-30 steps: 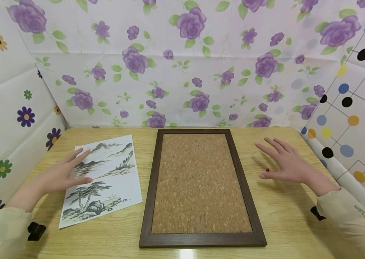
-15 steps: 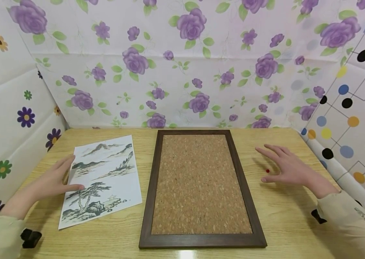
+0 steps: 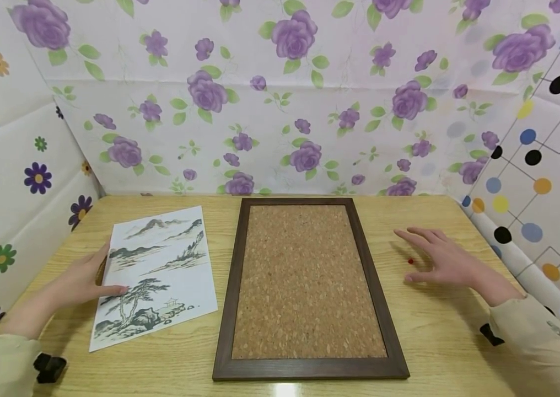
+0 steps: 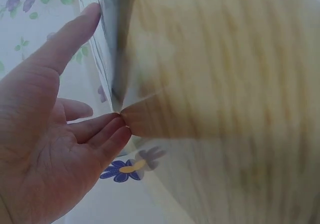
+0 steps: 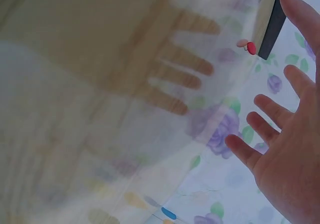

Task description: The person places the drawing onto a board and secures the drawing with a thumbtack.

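My left hand (image 3: 73, 279) is at the left edge of a white paper sheet printed with an ink landscape painting (image 3: 187, 284). Its thumb reaches over the sheet, while its other fingertips meet the tabletop by the paper's edge, as the left wrist view shows with the hand (image 4: 55, 139) and the edge-on sheet (image 4: 104, 46). Over on the right, my right hand (image 3: 446, 262) hovers with fingers spread, holding nothing. A small red pushpin (image 3: 410, 261) lies below, between its thumb and forefinger in the head view. The right wrist view shows the pushpin (image 5: 251, 48) apart from the hand (image 5: 292, 144).
A cork board (image 3: 310, 281) in a dark brown frame (image 3: 310, 368) lies flat on the wooden table (image 3: 181, 364), between the two hands. Flower-printed sheeting (image 3: 260, 127) stands behind the table, with patterned sheeting on both sides. Each wrist carries a black camera (image 3: 49, 368).
My left hand has drawn back leftward and down, from over the painting to the sheet's left edge. The right hand has lowered slightly. The sheet, board and pushpin stay in place.
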Demonstrator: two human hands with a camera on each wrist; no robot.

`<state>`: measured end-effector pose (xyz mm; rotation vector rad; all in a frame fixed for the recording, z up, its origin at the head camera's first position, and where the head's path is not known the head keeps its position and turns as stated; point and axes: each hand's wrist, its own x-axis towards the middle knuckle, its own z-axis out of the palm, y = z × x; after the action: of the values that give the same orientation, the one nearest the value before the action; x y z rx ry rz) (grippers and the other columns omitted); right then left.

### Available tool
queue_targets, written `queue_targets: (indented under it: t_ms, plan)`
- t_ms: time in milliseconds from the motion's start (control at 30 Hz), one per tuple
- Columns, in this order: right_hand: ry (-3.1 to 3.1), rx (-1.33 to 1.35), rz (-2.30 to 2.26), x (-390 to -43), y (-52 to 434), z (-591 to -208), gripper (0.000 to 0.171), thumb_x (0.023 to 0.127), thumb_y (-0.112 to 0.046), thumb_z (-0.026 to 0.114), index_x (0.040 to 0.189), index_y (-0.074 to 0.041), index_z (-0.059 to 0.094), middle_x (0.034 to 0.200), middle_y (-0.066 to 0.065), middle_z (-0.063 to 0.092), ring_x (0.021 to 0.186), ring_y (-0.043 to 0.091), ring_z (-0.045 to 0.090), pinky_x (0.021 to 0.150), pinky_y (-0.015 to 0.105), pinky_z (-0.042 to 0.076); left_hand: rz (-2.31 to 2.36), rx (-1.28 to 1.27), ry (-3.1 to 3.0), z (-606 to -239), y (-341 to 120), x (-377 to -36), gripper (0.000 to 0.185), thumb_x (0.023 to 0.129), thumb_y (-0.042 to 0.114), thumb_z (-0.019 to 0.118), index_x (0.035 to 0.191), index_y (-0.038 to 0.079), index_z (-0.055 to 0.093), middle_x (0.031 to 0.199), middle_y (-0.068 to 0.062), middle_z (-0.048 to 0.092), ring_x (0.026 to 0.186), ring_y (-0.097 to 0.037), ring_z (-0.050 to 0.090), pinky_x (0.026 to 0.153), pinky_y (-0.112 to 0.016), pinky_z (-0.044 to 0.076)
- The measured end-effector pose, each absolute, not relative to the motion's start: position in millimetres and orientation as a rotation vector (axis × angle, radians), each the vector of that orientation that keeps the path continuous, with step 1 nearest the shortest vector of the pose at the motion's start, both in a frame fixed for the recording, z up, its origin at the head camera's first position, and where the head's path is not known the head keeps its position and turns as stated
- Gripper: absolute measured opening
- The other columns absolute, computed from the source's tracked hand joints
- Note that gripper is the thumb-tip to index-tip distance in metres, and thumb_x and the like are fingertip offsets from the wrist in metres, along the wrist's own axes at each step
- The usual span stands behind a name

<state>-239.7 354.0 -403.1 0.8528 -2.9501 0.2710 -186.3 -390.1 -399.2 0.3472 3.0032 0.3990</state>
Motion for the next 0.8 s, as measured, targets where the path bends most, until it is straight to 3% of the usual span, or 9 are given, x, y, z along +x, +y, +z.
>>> queue_targets:
  t_ms: [400,633,800]
  plan:
    - [-3.029,0.834,0.322,-235.9,356.7,-405.2,0.089,0.082,-0.059,0.072,0.154,-0.02,0.036,0.155,0.025,0.032,0.136,0.052,0.034,0.098,0.074,0.036,0.521,0.257,2.954,-399.5,-389.5,-182.1,0.122,0.08,0.047,0.079,0.15,-0.019,0.004,0.142,-0.051,0.023,0.126,-0.067,0.026,0.1,-0.077,0.026]
    - [-3.037,0.823,0.33,-233.1,357.0,-404.0,0.086,0.083,-0.058,0.072,0.151,-0.017,0.04,0.154,0.024,0.034,0.135,0.053,0.035,0.097,0.074,0.037,0.589,0.262,2.949,-397.8,-388.2,-182.9,0.117,0.08,0.039,0.081,0.144,-0.028,0.009,0.128,-0.044,0.045,0.113,-0.055,0.048,0.096,-0.068,0.04]
    - [-3.036,0.821,0.328,-232.4,357.6,-405.5,0.085,0.083,-0.057,0.072,0.15,-0.014,0.043,0.153,0.025,0.035,0.135,0.052,0.036,0.097,0.073,0.038,0.577,0.237,2.938,-393.9,-384.9,-181.5,0.114,0.08,0.037,0.081,0.141,-0.031,0.011,0.124,-0.044,0.047,0.109,-0.054,0.052,0.091,-0.064,0.047]
